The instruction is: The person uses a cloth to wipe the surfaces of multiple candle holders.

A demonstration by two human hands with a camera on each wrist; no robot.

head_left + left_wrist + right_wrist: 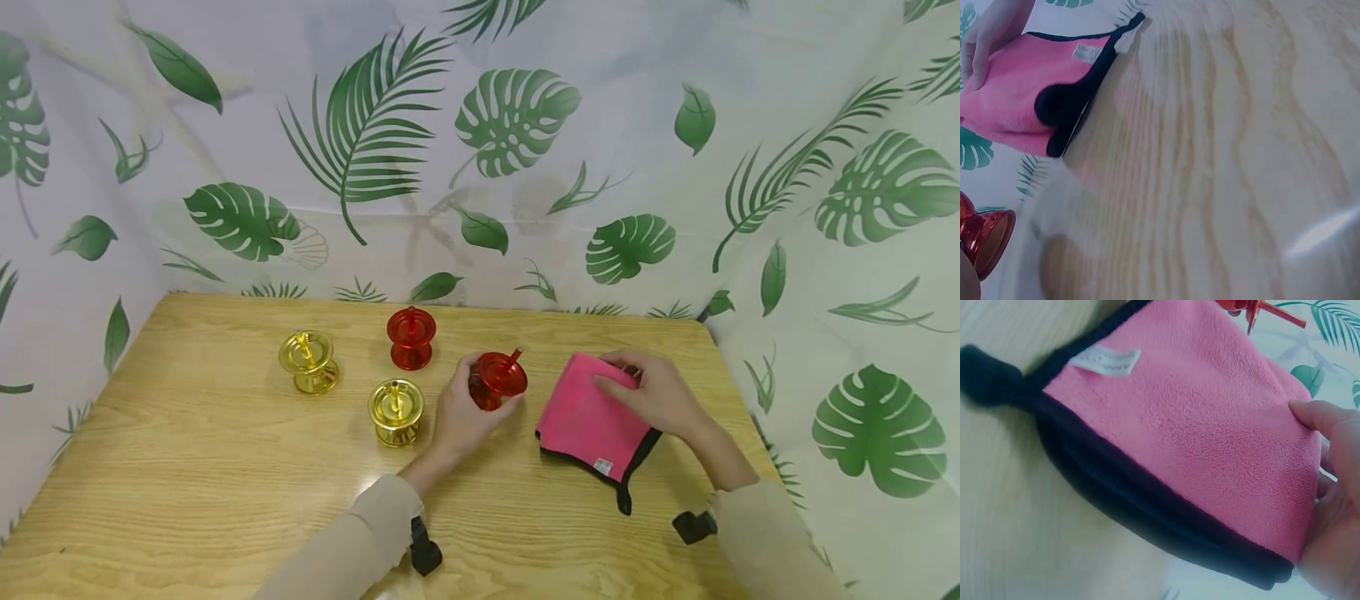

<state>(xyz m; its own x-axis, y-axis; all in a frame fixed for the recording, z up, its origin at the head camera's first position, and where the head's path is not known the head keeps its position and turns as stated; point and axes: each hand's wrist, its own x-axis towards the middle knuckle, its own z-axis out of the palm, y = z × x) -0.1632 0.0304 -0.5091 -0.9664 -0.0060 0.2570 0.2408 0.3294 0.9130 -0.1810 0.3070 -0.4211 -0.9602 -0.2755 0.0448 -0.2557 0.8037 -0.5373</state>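
In the head view my left hand [463, 417] grips a red metallic candle holder [501, 375] by its waist, tilted so its centre spike leans right. The left wrist view catches the hollow base of that red candle holder [988, 240] at the left edge. My right hand [660, 396] pinches a folded pink cloth [588, 417] at its upper right part, thumb on top. Black trim, a small white label and a black hanging loop [624, 498] show on the cloth. The right wrist view has the pink cloth [1191, 412] close up, the thumb pressing its face.
Left of my left hand stand two gold candle holders, one nearer [396, 412] and one farther left [309, 362]. A second red candle holder [411, 337] is upright behind them. Leaf-printed fabric [510, 250] surrounds the wooden table [187, 467] at the back and sides.
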